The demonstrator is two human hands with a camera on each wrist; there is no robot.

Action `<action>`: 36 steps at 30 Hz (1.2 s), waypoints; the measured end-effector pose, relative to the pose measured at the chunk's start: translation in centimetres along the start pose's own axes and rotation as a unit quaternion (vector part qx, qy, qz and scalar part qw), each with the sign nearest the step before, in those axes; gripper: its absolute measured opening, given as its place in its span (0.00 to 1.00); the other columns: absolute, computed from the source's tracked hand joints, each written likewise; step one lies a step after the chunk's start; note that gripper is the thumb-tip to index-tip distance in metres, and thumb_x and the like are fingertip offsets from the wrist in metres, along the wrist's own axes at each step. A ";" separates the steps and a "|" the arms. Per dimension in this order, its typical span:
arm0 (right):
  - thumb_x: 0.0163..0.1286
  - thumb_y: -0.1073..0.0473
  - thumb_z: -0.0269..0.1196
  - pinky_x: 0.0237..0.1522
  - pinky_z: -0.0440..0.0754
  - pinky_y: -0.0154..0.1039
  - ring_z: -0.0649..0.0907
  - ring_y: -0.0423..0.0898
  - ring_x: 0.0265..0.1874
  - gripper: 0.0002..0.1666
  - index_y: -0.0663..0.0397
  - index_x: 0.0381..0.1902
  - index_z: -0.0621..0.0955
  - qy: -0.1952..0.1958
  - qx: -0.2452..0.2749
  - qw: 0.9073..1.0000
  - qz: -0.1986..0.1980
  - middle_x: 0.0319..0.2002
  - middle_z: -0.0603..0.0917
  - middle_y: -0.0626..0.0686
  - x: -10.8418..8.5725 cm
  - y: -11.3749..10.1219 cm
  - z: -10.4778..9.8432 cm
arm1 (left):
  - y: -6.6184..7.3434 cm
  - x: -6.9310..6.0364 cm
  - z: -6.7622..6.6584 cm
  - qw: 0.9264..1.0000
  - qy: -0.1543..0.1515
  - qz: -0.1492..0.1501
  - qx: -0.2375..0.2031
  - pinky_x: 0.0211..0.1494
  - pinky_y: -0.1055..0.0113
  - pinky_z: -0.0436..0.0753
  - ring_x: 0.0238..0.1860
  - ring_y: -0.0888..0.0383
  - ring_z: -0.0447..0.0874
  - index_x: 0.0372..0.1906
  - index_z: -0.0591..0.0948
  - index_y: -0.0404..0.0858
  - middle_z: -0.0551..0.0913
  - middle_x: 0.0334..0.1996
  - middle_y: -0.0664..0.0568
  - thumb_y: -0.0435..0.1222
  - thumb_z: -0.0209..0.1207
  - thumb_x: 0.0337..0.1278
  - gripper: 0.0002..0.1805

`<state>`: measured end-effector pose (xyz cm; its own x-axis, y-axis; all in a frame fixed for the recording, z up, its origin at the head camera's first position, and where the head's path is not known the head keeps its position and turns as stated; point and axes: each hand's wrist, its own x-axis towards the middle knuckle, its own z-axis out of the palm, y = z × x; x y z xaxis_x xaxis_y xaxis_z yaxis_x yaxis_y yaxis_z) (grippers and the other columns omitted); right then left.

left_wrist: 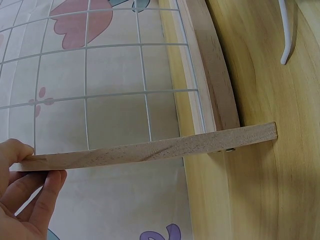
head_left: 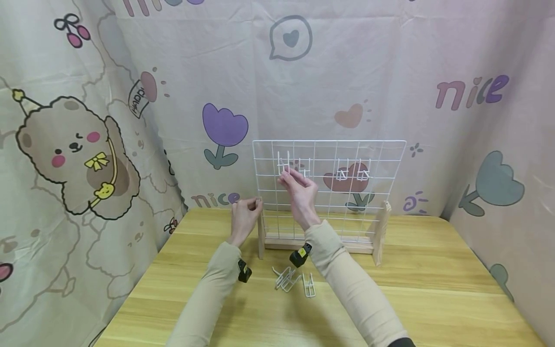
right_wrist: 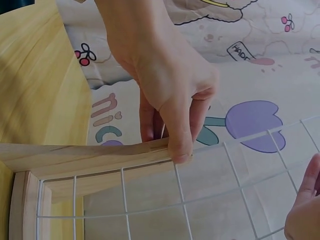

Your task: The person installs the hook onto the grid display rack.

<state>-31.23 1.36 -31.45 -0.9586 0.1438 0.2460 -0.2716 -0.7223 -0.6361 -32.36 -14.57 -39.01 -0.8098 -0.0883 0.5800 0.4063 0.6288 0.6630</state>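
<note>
A white wire grid panel [head_left: 321, 197] stands upright in a wooden base. My left hand [head_left: 245, 218] pinches the top of the left wooden upright [left_wrist: 150, 150], thumb on one side and fingers on the other. In front of the panel's upper left part, my right hand [head_left: 302, 195] pinches the lower end of a white wire hook [head_left: 284, 163] between thumb and fingers. Whether that hook touches the grid is hard to see. Similar hooks hang on the grid: one partly hidden [head_left: 305, 166] beside the right hand, and two farther right, including a hook [head_left: 342, 169].
Several loose white hooks [head_left: 286, 279] lie in a tangle on the wooden table [head_left: 425, 289], with a separate hook [head_left: 309, 286] to their right. The right wooden upright [head_left: 381, 233] supports the panel's other side. A patterned curtain [head_left: 368, 62] hangs behind.
</note>
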 end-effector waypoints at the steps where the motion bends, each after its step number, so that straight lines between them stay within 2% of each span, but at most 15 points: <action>1: 0.65 0.79 0.61 0.41 0.87 0.35 0.89 0.42 0.29 0.11 0.70 0.44 0.85 0.000 0.000 1.000 0.002 0.30 0.91 0.51 0.0 0.0 0.0 | 0.0 0.0 0.0 1.000 0.002 0.002 0.001 0.33 0.64 0.80 0.24 0.55 0.86 0.31 0.90 0.35 0.91 0.30 0.42 0.32 0.61 0.63 0.09; 5: 0.65 0.79 0.61 0.41 0.87 0.35 0.90 0.43 0.30 0.12 0.61 0.37 0.87 0.006 -0.012 1.000 0.016 0.29 0.91 0.51 -0.1 0.0 -0.2 | 0.0 0.0 0.0 1.000 0.004 0.006 0.002 0.30 0.69 0.76 0.20 0.58 0.82 0.30 0.90 0.35 0.91 0.29 0.42 0.32 0.61 0.62 0.09; 7: 0.65 0.79 0.61 0.41 0.87 0.35 0.90 0.43 0.30 0.12 0.61 0.37 0.87 0.009 -0.013 1.000 0.020 0.30 0.91 0.51 -0.2 0.1 -0.4 | 0.0 0.0 0.0 1.000 0.003 0.007 0.003 0.29 0.70 0.75 0.20 0.59 0.80 0.30 0.89 0.34 0.91 0.28 0.42 0.33 0.62 0.62 0.09; 12: 0.65 0.79 0.61 0.41 0.87 0.35 0.90 0.43 0.29 0.13 0.74 0.47 0.82 0.008 -0.012 1.000 0.022 0.31 0.91 0.54 -0.4 0.3 -0.7 | -0.1 0.0 0.1 1.000 0.001 0.006 0.002 0.30 0.71 0.76 0.21 0.59 0.82 0.29 0.89 0.33 0.91 0.29 0.42 0.33 0.62 0.62 0.10; 24: 0.66 0.78 0.60 0.39 0.87 0.34 0.89 0.41 0.28 0.22 0.85 0.57 0.72 -0.002 -0.025 0.999 0.028 0.30 0.91 0.53 -0.3 0.5 -1.1 | -0.1 0.1 0.2 1.000 0.007 0.013 0.002 0.28 0.70 0.74 0.19 0.59 0.79 0.22 0.85 0.36 0.91 0.27 0.42 0.31 0.62 0.63 0.12; 26: 0.66 0.79 0.60 0.39 0.87 0.34 0.89 0.41 0.27 0.19 0.82 0.54 0.75 -0.002 -0.022 0.999 0.030 0.30 0.91 0.53 -0.3 0.5 -1.2 | -0.1 0.1 0.1 1.000 0.007 0.015 0.004 0.28 0.70 0.73 0.18 0.60 0.78 0.21 0.85 0.36 0.91 0.26 0.42 0.31 0.61 0.63 0.13; 29: 0.65 0.79 0.60 0.39 0.87 0.34 0.89 0.42 0.27 0.12 0.71 0.45 0.83 0.000 -0.018 0.999 0.033 0.29 0.91 0.53 -0.3 0.5 -1.3 | -0.1 0.1 0.1 1.000 0.007 0.016 0.004 0.27 0.71 0.72 0.18 0.61 0.77 0.21 0.85 0.36 0.91 0.26 0.43 0.31 0.62 0.62 0.13; 31: 0.65 0.79 0.60 0.39 0.87 0.34 0.89 0.42 0.28 0.11 0.67 0.41 0.84 0.003 -0.017 0.999 0.034 0.29 0.91 0.53 -0.3 0.4 -1.4 | -0.1 0.0 0.1 1.000 0.007 0.014 0.002 0.25 0.72 0.71 0.17 0.61 0.77 0.21 0.85 0.35 0.91 0.25 0.42 0.31 0.62 0.62 0.13; 36: 0.64 0.79 0.61 0.40 0.87 0.34 0.90 0.43 0.28 0.11 0.70 0.43 0.83 0.012 -0.027 0.999 0.036 0.28 0.90 0.53 -0.5 0.5 -1.7 | 0.0 0.0 0.1 1.000 0.005 0.011 -0.001 0.23 0.73 0.68 0.16 0.61 0.75 0.20 0.85 0.36 0.90 0.24 0.42 0.31 0.61 0.62 0.14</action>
<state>-31.07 2.09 -33.13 -0.9773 0.1103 0.1811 -0.2061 -0.6943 -0.6895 -32.37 -14.50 -39.00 -0.7966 -0.0822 0.5989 0.4247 0.6290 0.6512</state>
